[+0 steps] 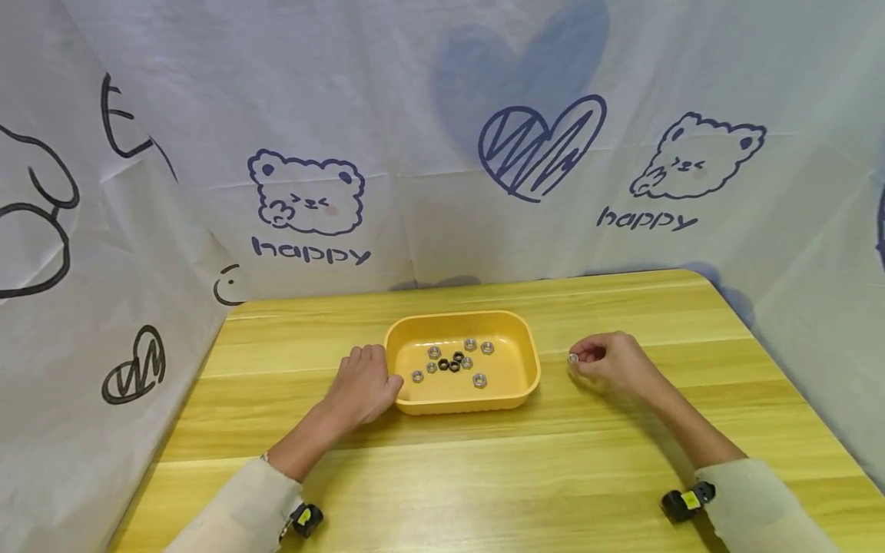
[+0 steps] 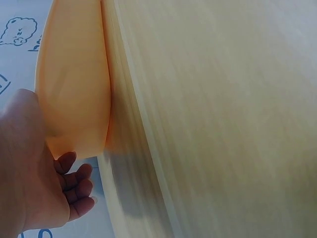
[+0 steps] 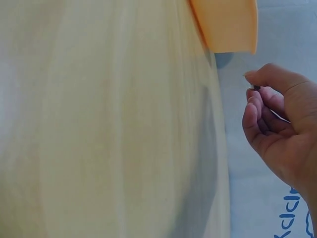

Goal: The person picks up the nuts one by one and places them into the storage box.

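A yellow plastic tray (image 1: 522,352) sits mid-table and holds several silver hex nuts (image 1: 479,379) and a few black ones (image 1: 448,364). My left hand (image 1: 362,384) rests against the tray's left end, thumb at its rim; the left wrist view shows that hand (image 2: 34,168) beside the tray wall (image 2: 74,84). My right hand (image 1: 611,361) lies on the table right of the tray, fingers curled, pinching a small silver nut (image 1: 572,358) at its fingertips. In the right wrist view the hand (image 3: 277,124) pinches the nut (image 3: 256,88) near the tray's corner (image 3: 225,25).
The wooden table (image 1: 484,476) is bordered by a white printed cloth backdrop (image 1: 442,153) behind and on both sides. Small black and yellow wrist cameras (image 1: 684,501) sit on both sleeves near the front edge.
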`<state>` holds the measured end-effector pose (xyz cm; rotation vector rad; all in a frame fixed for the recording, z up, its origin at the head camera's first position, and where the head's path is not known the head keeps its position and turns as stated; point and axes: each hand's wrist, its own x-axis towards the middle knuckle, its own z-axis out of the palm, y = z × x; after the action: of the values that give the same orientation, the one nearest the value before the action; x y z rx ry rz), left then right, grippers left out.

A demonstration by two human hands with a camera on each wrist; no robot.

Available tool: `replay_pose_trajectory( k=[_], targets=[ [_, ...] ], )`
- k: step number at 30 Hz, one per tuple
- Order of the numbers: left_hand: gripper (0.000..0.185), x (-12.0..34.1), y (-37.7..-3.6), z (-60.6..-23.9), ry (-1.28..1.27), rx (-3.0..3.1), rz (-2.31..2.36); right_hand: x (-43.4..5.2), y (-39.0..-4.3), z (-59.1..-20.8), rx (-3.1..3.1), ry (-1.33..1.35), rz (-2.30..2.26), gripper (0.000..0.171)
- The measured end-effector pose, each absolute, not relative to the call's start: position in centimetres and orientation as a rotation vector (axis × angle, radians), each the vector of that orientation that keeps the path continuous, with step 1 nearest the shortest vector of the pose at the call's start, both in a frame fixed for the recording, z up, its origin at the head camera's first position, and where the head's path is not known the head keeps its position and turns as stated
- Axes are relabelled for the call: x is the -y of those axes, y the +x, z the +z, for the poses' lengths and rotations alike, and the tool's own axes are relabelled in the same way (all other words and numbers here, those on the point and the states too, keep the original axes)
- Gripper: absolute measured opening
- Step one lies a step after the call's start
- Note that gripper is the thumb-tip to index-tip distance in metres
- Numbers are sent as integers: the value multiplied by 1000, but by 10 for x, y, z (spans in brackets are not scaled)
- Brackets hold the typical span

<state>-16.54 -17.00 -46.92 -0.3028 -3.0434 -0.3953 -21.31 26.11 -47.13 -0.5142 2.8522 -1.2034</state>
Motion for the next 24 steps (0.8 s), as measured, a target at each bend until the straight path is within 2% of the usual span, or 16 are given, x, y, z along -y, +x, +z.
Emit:
replay_pose_trajectory(
  k=[24],
  targets=[
    [25,170,-166,-468,-315,3031,-389,-245,-210,-457,-2763,-465,-1460,27]
  ],
)
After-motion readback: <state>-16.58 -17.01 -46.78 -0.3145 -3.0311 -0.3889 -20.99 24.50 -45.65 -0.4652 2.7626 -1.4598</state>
